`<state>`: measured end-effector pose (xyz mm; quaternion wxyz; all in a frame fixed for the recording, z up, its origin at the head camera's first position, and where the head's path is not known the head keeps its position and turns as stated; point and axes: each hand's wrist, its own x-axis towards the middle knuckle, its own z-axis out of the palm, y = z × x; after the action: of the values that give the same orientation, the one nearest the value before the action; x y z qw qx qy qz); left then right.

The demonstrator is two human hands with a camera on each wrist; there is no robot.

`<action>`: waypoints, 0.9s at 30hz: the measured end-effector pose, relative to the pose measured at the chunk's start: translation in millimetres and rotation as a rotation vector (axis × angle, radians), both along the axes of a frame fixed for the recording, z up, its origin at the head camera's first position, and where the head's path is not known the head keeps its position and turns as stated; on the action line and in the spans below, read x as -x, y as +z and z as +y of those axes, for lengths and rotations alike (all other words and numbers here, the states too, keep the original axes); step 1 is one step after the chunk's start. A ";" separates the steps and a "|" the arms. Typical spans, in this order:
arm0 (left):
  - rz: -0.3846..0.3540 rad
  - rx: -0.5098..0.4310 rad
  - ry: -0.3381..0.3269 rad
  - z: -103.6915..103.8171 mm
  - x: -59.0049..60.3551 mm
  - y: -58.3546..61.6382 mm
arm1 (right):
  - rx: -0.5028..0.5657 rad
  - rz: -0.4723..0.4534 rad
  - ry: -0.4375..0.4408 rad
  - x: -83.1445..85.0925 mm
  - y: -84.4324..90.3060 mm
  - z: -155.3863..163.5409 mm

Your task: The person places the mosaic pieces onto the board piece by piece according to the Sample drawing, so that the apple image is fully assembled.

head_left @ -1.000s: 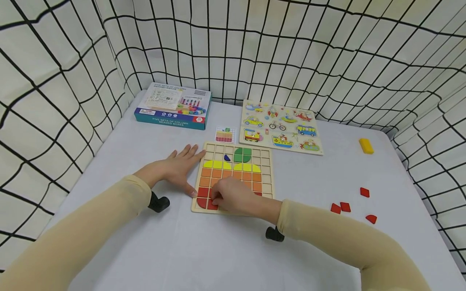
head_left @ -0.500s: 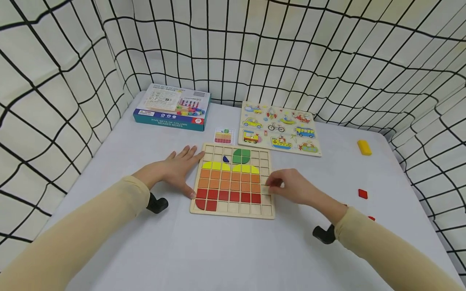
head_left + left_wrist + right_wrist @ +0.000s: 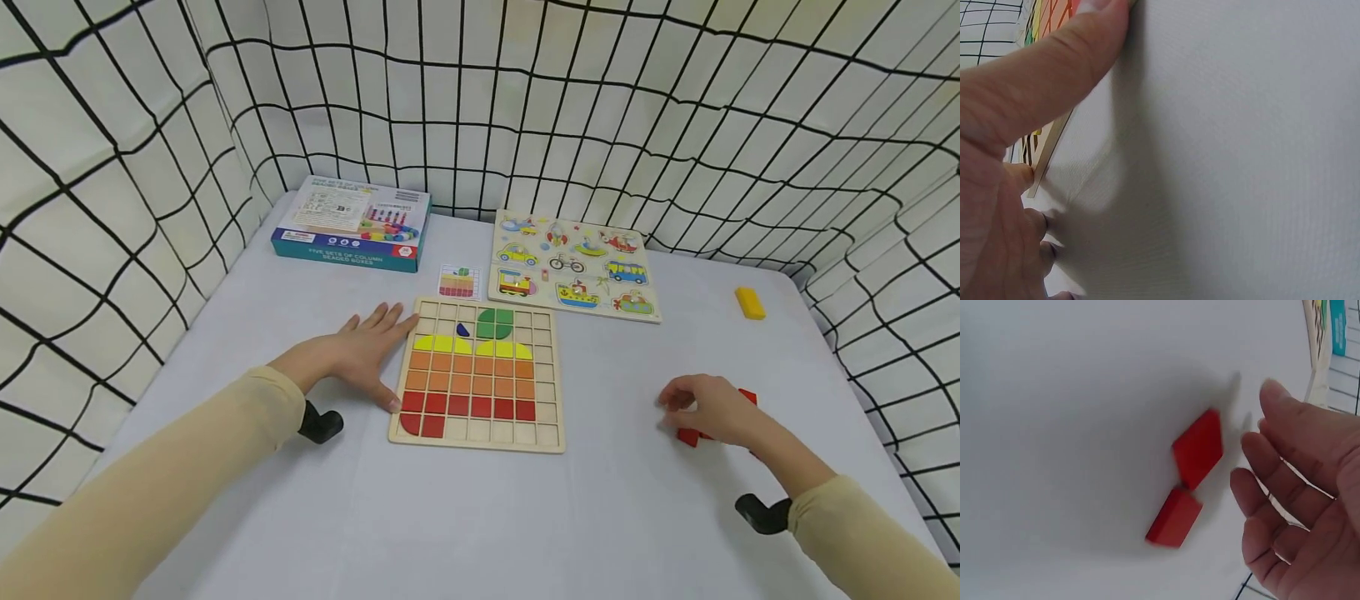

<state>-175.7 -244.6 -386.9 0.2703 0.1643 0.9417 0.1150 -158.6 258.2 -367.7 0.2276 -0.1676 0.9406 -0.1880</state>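
Note:
A wooden grid board (image 3: 480,444) lies mid-table, filled with yellow, orange and red tiles in an apple shape. My left hand (image 3: 363,350) lies flat on the table, its fingers and thumb against the board's left edge. In the left wrist view the thumb (image 3: 1041,81) presses along the board edge (image 3: 1054,140). My right hand (image 3: 701,408) hovers at the right over loose red tiles (image 3: 686,437). In the right wrist view, two red tiles (image 3: 1197,449) (image 3: 1174,517) lie on the table. The right hand's fingers (image 3: 1272,494) are relaxed beside them and hold nothing.
A blue box (image 3: 348,223), a small pattern card (image 3: 459,282) and a vehicle peg puzzle (image 3: 573,265) sit at the back. A yellow block (image 3: 750,302) lies far right. Netted white walls enclose the table on three sides.
My right hand has left the board's lower rows and travelled right across the table to the loose red tiles. The left hand has stayed against the board.

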 end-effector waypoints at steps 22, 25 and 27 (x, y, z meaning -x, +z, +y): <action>0.007 0.007 -0.011 -0.8 0.6 -1.7 | 0.007 0.016 0.020 -0.8 -6.0 -15.8; 0.008 0.007 -0.009 -0.7 0.9 -1.8 | 0.088 0.040 0.036 4.5 -5.5 -42.6; 0.008 0.009 -0.007 -1.0 1.1 -2.3 | 0.150 0.039 0.053 6.0 -5.1 -65.9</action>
<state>-176.8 -245.6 -389.2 0.2676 0.1671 0.9426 0.1093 -164.6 192.3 -372.8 0.2007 -0.2126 0.9234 -0.2487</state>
